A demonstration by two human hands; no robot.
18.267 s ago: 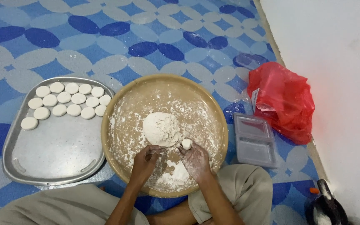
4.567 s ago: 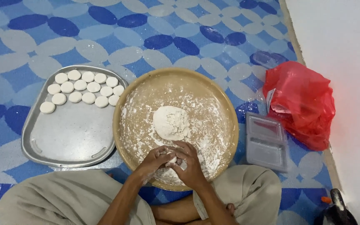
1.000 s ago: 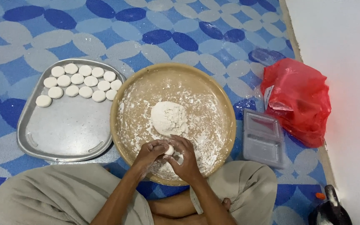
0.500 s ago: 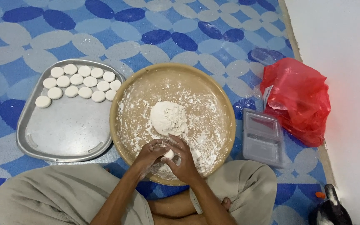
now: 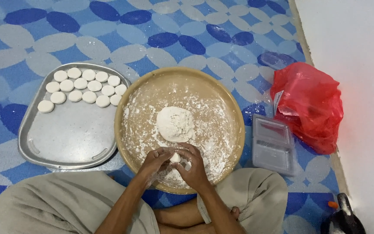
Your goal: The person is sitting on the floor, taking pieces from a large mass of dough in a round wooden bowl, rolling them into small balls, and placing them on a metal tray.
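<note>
1. The left hand (image 5: 156,159) and the right hand (image 5: 192,167) meet over the near rim area of the round tan tray (image 5: 128,143).
2. Both hands are curled inward, fingers pressed around a small dough piece (image 5: 175,157); only its white top shows between them.
3. The small dough piece sits between the two hands, above the floured tray surface, just in front of the large dough lump (image 5: 175,124).
4. The large dough lump rests at the tray centre, close to the fingertips; contact with them cannot be told.
5. Loose flour (image 5: 215,130) covers most of the tray floor.
6. A metal tray (image 5: 72,138) lies just left of the round tray, on the patterned floor mat (image 5: 31,39).
7. Flat white dough discs (image 5: 83,89) lie in rows at the far end of the metal tray.
8. A clear plastic box (image 5: 272,145) lies right of the round tray; a red plastic bag (image 5: 310,106) lies beyond it, near the wall.
</note>
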